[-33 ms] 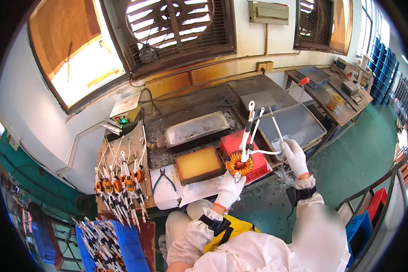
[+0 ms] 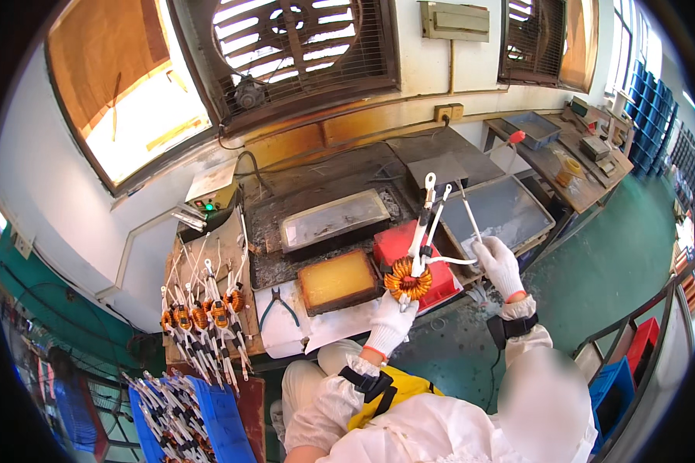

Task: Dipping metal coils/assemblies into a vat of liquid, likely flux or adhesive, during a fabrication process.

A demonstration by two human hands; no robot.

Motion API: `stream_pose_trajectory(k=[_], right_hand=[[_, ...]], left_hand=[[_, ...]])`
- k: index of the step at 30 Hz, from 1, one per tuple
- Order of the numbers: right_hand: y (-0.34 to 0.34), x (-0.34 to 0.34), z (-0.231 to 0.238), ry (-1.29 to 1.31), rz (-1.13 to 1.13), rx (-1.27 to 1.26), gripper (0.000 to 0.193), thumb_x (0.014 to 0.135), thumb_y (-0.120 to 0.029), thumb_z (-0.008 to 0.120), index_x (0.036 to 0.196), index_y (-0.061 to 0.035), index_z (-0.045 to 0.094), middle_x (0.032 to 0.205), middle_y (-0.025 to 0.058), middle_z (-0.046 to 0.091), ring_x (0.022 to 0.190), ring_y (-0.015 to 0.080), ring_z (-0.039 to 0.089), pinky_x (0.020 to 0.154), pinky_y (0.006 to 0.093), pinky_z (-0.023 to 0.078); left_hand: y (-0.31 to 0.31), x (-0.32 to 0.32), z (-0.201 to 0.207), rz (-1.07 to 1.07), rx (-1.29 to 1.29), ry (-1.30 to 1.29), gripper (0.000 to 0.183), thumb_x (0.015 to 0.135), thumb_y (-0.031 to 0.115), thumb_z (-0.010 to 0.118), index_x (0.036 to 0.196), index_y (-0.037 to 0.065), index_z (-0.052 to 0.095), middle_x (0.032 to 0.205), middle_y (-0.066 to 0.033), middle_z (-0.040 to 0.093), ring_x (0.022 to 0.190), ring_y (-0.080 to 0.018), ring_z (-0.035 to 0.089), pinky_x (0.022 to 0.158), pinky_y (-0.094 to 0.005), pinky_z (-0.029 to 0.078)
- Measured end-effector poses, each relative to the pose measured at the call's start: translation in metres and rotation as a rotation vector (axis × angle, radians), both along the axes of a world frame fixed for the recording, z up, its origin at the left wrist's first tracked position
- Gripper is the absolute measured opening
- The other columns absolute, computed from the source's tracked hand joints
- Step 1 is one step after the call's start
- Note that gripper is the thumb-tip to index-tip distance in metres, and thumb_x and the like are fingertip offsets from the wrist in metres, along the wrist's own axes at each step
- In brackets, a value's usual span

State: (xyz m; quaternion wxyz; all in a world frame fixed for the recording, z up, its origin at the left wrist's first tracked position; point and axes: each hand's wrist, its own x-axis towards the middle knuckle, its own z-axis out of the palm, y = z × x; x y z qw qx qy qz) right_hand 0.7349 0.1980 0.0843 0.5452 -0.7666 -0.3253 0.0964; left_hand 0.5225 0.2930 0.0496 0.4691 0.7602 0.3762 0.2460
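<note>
My left hand (image 2: 392, 320), in a white knit glove, is closed around the lower end of a toroidal coil (image 2: 408, 279) wound with copper wire. White-sleeved leads with metal ring terminals (image 2: 430, 181) stand up from the coil. My right hand (image 2: 500, 266), also gloved, pinches a slender white lead (image 2: 470, 212) that points up and away. Another white lead (image 2: 454, 261) runs from the coil toward the right fingers; whether the two are one piece is hidden at the glove. Behind the coil is a red box (image 2: 398, 241).
Left of my hands lie a tray with a yellow surface (image 2: 336, 282) and pliers (image 2: 279, 307). Beyond sits a rectangular pot (image 2: 336, 220). Several coils (image 2: 201, 315) rest on the bench's left end, above a blue bin (image 2: 235, 420) of more coils. A grey tray (image 2: 510, 208) stands right.
</note>
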Motion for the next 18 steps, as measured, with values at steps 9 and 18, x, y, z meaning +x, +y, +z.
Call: stream_pose_trajectory(k=[9, 18], right_hand=[[0.004, 0.038, -0.002, 0.042, -0.149, 0.140, 0.034, 0.091, -0.032, 0.045, 0.083, -0.0016, 0.059, 0.055, 0.0040, 0.052, 0.047, 0.0122, 0.050, 0.047, 0.0264, 0.040], [0.015, 0.033, 0.033, 0.201, -0.135, 0.296, 0.035, 0.092, -0.035, 0.047, 0.087, -0.0029, 0.060, 0.060, -0.0010, 0.048, 0.047, 0.0053, 0.042, 0.041, 0.0200, 0.032]], left_hand=[[0.001, 0.003, -0.007, -0.038, -0.072, 0.250, 0.037, 0.078, 0.028, 0.061, 0.104, 0.003, 0.051, 0.091, -0.0172, 0.061, 0.085, -0.0334, 0.061, 0.075, -0.0407, 0.048], [0.000, 0.000, -0.006, 0.015, 0.106, 0.299, 0.038, 0.080, 0.033, 0.058, 0.102, 0.004, 0.051, 0.098, -0.0190, 0.058, 0.089, -0.0367, 0.059, 0.075, -0.0450, 0.048]])
